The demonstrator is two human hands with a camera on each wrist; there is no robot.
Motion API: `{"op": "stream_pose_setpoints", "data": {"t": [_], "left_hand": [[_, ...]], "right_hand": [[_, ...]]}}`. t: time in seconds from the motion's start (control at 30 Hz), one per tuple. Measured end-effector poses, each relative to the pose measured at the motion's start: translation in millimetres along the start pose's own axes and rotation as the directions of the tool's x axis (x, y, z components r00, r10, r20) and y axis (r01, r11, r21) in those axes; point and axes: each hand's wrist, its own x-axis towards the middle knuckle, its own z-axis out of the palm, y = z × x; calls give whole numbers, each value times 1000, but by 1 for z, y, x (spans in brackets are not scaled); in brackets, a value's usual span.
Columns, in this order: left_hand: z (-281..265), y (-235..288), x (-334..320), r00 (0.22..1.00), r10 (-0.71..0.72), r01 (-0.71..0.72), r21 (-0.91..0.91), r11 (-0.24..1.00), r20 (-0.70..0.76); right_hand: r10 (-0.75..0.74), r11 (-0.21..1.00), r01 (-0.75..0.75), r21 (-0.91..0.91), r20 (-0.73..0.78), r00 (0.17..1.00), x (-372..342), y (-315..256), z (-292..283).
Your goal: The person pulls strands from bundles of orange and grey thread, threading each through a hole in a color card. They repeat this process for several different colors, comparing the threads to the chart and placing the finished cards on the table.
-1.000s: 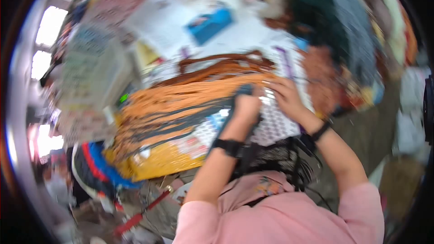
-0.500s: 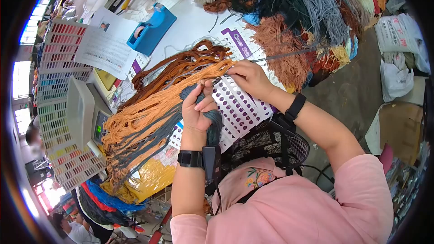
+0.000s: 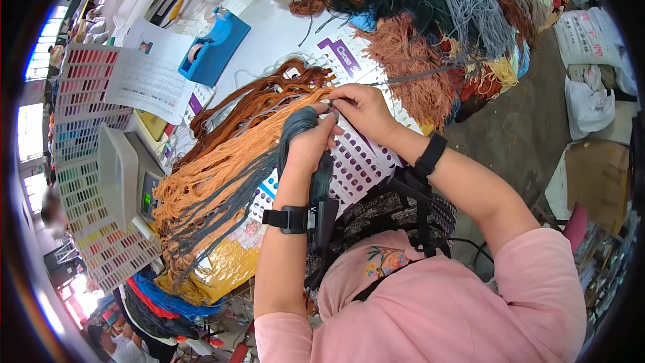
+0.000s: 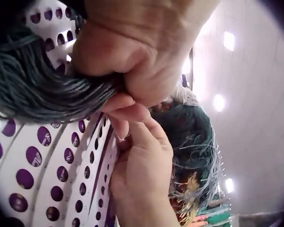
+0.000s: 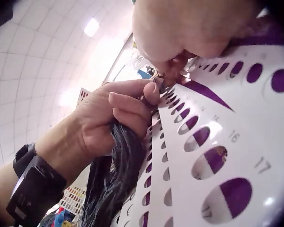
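My left hand (image 3: 310, 146) grips a dark grey-blue thread bundle (image 3: 295, 128), which loops over the hand and hangs below it. In the right wrist view the left hand (image 5: 116, 111) has its fingers curled round the dark bundle (image 5: 125, 161). My right hand (image 3: 366, 113) meets the left fingertips at the edge of a white card with punched holes (image 3: 353, 161); its thumb and index finger pinch a bit of thread there. Orange thread (image 3: 222, 148) with dark strands lies left of the hands, brown thread (image 3: 255, 91) behind it.
A blue tape dispenser (image 3: 222, 47) and a printed sheet (image 3: 144, 77) lie at the back left, near a colour chart (image 3: 84, 134) and a device with a green display (image 3: 149, 195). Heaped thread (image 3: 410, 60) fills the back right. A yellow plastic package (image 3: 232, 269) lies at the front edge.
My left hand has moved up and right towards the right fingertips, and the dark bundle now lies over its back. The right hand has shifted slightly left.
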Motion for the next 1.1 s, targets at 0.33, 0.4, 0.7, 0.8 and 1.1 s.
{"op": "stream_pose_setpoints", "data": {"t": [0.33, 0.4, 0.7, 0.8, 1.1], "left_hand": [[-99, 9, -55, 976, -215, 131, -734, 666, -20], [-127, 3, -68, 987, -48, 160, -879, 449, 155], [-337, -7, -148, 819, -110, -442, -742, 504, -563], [-345, -15, -156, 671, -58, -423, -446, 789, -739], [-152, 0, -78, 880, 215, -165, 151, 975, -423]], "right_hand": [[-205, 867, 283, -410, 224, 953, -7, -7, -2], [-274, 844, 347, -409, 227, 935, -7, -3, -2], [-201, 755, 337, -562, 291, 936, -9, -14, 0], [-285, 779, 370, -507, 240, 928, -9, -11, 0], [-338, 705, 444, -552, 289, 896, -8, -7, 3]]}}
